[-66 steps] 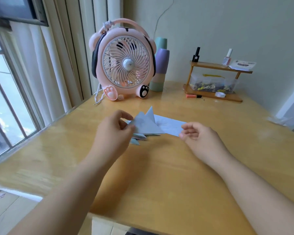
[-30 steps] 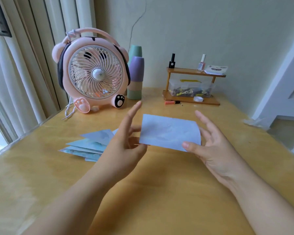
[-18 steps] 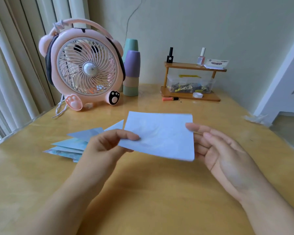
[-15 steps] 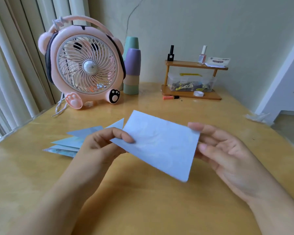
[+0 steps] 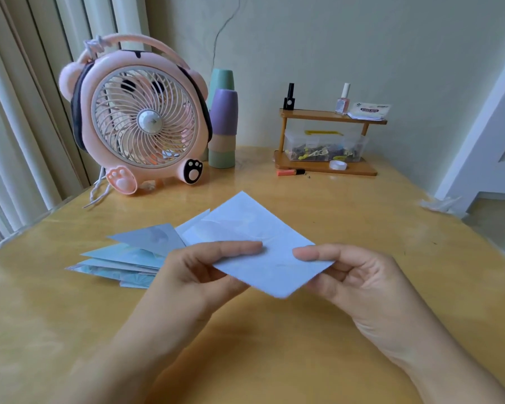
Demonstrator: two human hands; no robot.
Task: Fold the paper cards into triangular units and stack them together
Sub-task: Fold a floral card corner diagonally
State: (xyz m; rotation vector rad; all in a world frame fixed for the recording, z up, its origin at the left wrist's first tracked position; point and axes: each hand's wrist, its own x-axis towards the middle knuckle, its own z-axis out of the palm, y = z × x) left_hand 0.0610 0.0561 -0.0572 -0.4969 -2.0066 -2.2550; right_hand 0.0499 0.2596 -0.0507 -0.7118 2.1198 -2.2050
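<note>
A pale blue card is held in the air above the table, turned so that one corner points away and another points toward the person. The left hand pinches its left side, thumb on top and fingers curled beneath; the right hand pinches the right corner the same way. Holding it by two opposite corners keeps the sheet flat and taut — a likely set-up for bringing corner to corner in a diagonal fold, which would give the triangle the task asks for. No crease shows in it yet.

To the left, just beyond the left hand, a stack of folded triangles lies on the table, its points fanned leftward and within easy reach for adding the next one.

At the far side stand a pink fan, stacked cups and a small wooden shelf — all well apart from the folding.
</note>
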